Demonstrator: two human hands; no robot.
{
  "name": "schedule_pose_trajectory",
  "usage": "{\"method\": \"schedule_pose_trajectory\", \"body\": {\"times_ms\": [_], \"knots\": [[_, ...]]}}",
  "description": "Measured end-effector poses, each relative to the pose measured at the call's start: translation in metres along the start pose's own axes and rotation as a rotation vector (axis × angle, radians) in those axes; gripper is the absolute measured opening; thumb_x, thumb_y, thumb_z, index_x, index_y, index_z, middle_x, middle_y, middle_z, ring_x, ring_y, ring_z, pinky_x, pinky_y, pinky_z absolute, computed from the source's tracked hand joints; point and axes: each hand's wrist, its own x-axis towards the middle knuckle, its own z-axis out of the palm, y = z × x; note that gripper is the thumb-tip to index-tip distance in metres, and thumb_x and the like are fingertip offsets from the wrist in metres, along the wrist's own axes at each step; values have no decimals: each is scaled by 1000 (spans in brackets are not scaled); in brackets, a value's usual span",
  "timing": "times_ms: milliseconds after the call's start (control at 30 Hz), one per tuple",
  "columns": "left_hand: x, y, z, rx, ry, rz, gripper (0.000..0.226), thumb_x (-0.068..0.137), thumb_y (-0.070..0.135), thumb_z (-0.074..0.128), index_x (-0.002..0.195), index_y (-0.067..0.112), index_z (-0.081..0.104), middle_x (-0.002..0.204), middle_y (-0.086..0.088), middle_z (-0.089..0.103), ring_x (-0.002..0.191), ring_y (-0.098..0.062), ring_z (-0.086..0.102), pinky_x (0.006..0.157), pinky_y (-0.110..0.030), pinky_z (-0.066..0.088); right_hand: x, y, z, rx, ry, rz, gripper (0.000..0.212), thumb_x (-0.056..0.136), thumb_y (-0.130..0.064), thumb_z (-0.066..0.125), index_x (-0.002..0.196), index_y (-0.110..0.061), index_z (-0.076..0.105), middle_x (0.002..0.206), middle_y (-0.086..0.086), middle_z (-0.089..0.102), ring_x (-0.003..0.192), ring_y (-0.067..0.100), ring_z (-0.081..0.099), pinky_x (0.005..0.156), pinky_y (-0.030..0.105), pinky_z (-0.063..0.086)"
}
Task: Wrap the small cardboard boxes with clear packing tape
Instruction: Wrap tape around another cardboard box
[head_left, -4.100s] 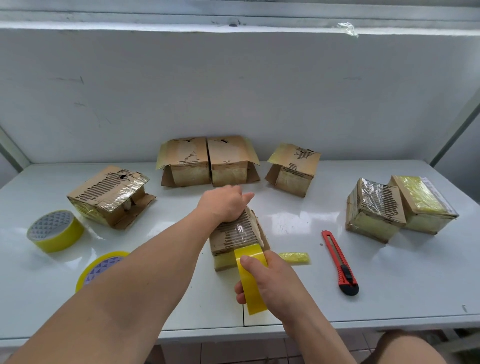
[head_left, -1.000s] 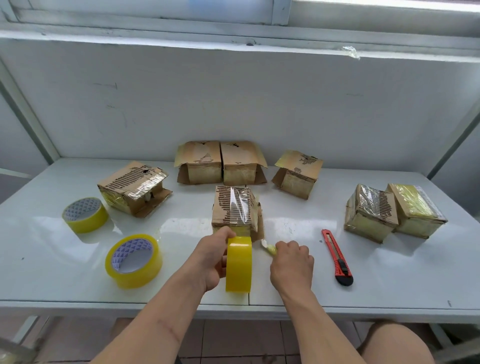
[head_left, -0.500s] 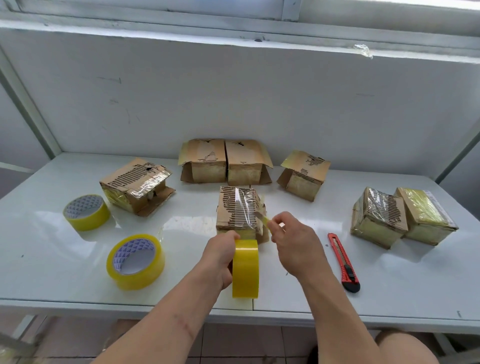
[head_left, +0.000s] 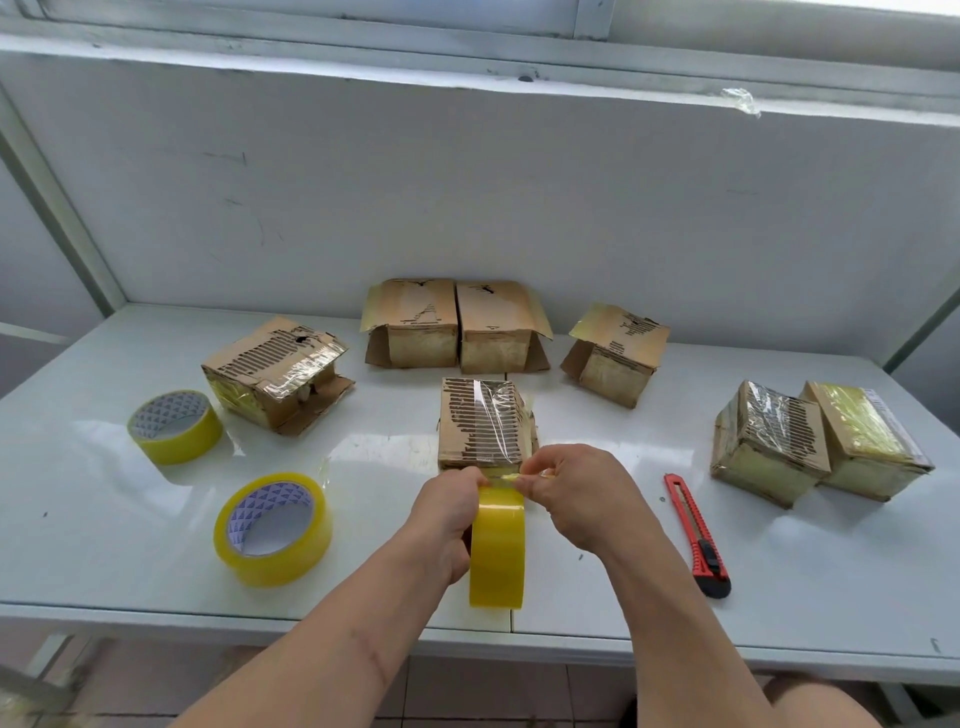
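Left hand (head_left: 451, 519) curled round an upright roll of yellowish clear tape (head_left: 497, 548), gripped edge-on above the near edge of the white table (head_left: 779, 597), forearm reaching in from lower left. Right hand (head_left: 582, 496) just beside it, fingers bent, thumb and fingertips pinching the tape's free end at the top of the roll; both hands touching there. Directly beyond the knuckles, the small cardboard box (head_left: 485, 423) in hand's reach, standing at table centre, its torn top partly covered by a glossy strip of tape.

Further cardboard boxes: an open, torn one (head_left: 275, 371) to the left, a pair side by side (head_left: 457, 325) at the back, one tilted box (head_left: 618, 353) right of those, two taped boxes (head_left: 815, 441) touching each other far right. Two spare tape rolls lying flat at left, one nearer (head_left: 272, 527), one farther (head_left: 175, 426), inner cores printed with a small purple triangle pattern. Red utility knife (head_left: 697, 535) right of the right hand.

Dark markings visible on the box tops, too torn to read; no brand or legible writing made out anywhere.
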Motion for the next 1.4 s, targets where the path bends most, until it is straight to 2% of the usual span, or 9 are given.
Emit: {"method": "schedule_pose_trajectory", "body": {"times_ms": [133, 400, 533, 633, 700, 867, 1067, 1233, 1400], "knots": [[4, -1, 1, 18, 21, 5, 17, 98, 13, 52, 112, 13, 62, 90, -16, 67, 77, -29, 63, 74, -41, 57, 5, 3, 3, -16, -1, 29, 16, 97, -38, 65, 105, -28, 73, 97, -5, 63, 86, 15, 61, 79, 32, 54], [4, 2, 0, 37, 24, -17, 12, 98, 11, 53, 106, 9, 62, 77, -13, 61, 62, -24, 58, 61, -34, 52, 20, 48, 1, -54, -4, 208, 21, 96, -39, 64, 114, -31, 68, 105, -5, 66, 97, 17, 63, 89, 39, 55], [2, 2, -1, 66, 8, -15, 11, 98, 11, 54, 105, 10, 62, 73, -12, 62, 58, -24, 59, 56, -32, 53, 25, 59, 23, -225, 80, 187, 36, 100, -43, 54, 135, -38, 59, 136, -3, 57, 127, 23, 50, 101, 40, 39], [4, 2, -3, 79, 5, -8, 13, 99, 14, 55, 109, 13, 63, 79, -13, 67, 64, -25, 63, 57, -32, 56, 30, 46, 29, 119, 213, -101, 34, 99, -40, 59, 133, -33, 64, 151, -8, 45, 139, 14, 35, 113, 27, 30], [5, 0, -4, 88, -4, 6, 14, 99, 17, 56, 111, 17, 64, 87, -14, 70, 71, -26, 65, 62, -34, 58, 38, 34, 33, 431, 85, -219, 32, 94, -32, 68, 125, -24, 70, 148, -10, 42, 134, 5, 34, 105, 5, 31], [6, 0, -11, 86, -55, 32, 24, 91, 19, 70, 116, 19, 68, 93, -16, 74, 77, -29, 67, 76, -44, 60, 59, 33, 53, 603, -76, -267, 22, 83, -19, 81, 102, -29, 75, 153, -10, 37, 140, 10, 35, 92, -2, 37], [8, -3, -16, 178, -52, 56, 14, 96, 16, 60, 107, 15, 69, 83, -11, 67, 71, -25, 62, 63, -35, 55, 71, 42, 73, 461, 94, -359, 34, 80, -14, 84, 99, -39, 71, 143, -21, 36, 138, 16, 40, 115, 36, 42], [2, -8, -27, 298, -40, 141, 13, 100, 22, 57, 101, 17, 69, 82, -5, 64, 67, -18, 59, 52, -26, 48, 74, 44, 82, 380, 132, -401, 55, 77, -15, 86, 93, -61, 59, 147, -20, 33, 131, 21, 48, 109, 39, 49], [2, -14, -35, 364, -3, 289, 12, 100, 26, 59, 94, 21, 69, 95, -4, 66, 91, -25, 58, 73, -35, 50, 70, 41, 72, 342, 127, -372, 45, 79, -10, 84, 98, -45, 63, 144, -18, 34, 135, 16, 38, 111, 25, 39]]}}
